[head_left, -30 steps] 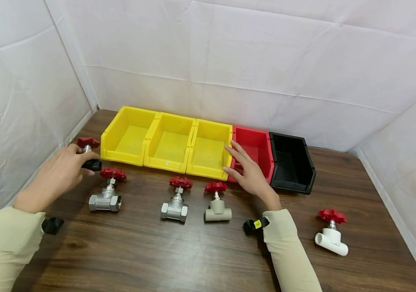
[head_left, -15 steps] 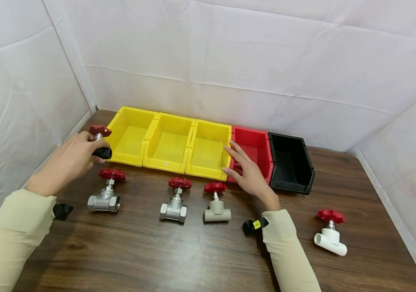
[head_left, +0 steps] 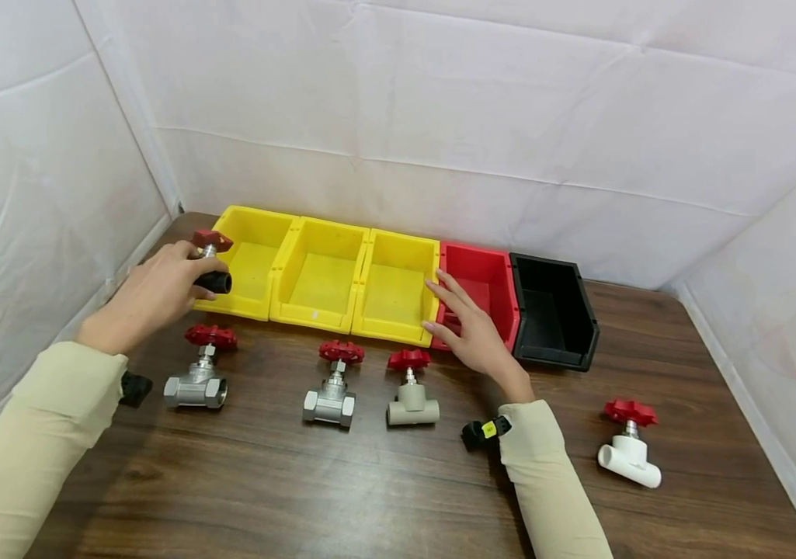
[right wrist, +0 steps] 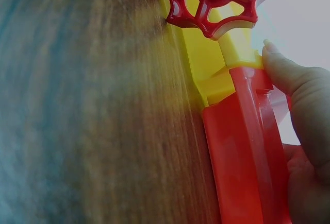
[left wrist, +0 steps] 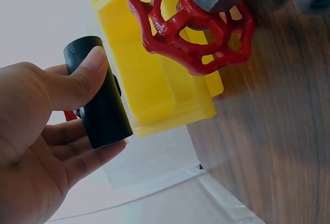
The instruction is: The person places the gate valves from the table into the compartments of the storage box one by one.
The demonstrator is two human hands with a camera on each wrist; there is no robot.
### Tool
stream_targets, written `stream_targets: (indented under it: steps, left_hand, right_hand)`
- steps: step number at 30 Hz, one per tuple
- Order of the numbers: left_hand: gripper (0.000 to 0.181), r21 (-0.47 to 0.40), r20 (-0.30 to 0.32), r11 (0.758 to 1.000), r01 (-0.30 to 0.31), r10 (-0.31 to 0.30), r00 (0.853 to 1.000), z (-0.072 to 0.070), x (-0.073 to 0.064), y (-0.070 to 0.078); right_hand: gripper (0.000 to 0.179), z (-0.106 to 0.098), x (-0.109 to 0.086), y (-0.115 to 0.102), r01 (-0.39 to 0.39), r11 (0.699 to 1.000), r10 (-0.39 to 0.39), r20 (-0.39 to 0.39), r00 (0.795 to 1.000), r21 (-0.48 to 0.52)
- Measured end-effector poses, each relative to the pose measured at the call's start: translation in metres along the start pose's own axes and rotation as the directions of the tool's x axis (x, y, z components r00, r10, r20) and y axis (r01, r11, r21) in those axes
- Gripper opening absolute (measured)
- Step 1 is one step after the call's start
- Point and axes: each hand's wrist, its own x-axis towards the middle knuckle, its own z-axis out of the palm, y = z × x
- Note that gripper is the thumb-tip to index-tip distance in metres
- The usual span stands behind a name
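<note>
My left hand (head_left: 156, 291) grips a black valve (head_left: 216, 282) with a red handwheel by its pipe body, with the wheel upright. In the head view it overlaps the near left part of the leftmost yellow bin (head_left: 247, 307). The left wrist view shows the thumb across the black tube (left wrist: 105, 105) and the fingers behind it. My right hand (head_left: 477, 334) has its fingers spread over the wall between the third yellow bin (head_left: 398, 299) and the red bin (head_left: 477, 268), holding nothing.
Along the table's front stand two metal valves, one left (head_left: 196, 387) and one central (head_left: 330, 402), then a beige valve (head_left: 413, 405) and, far right, a white valve (head_left: 630, 458). All have red handwheels. A black bin (head_left: 554, 359) ends the bin row against white sheeting.
My left hand has carried the black valve rightward from beside the leftmost yellow bin to over its near left part. The right hand has stayed in place.
</note>
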Motion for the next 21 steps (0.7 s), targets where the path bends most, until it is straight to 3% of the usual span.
stream_targets:
  steps: [6,21]
  left_hand:
    - [0.033,0.001,0.015,1.0,-0.016,0.016,1.0,0.003,0.01,-0.001]
    - [0.033,-0.032,0.076,0.999,0.018,-0.015,0.997,0.015,0.032,-0.005]
  right_hand:
    - [0.069,0.0,0.0,0.001,0.0,1.0,0.0,0.0,1.0,-0.006]
    - [0.068,0.003,0.002,-0.002,0.017,1.0,-0.017,0.007,1.0,0.002]
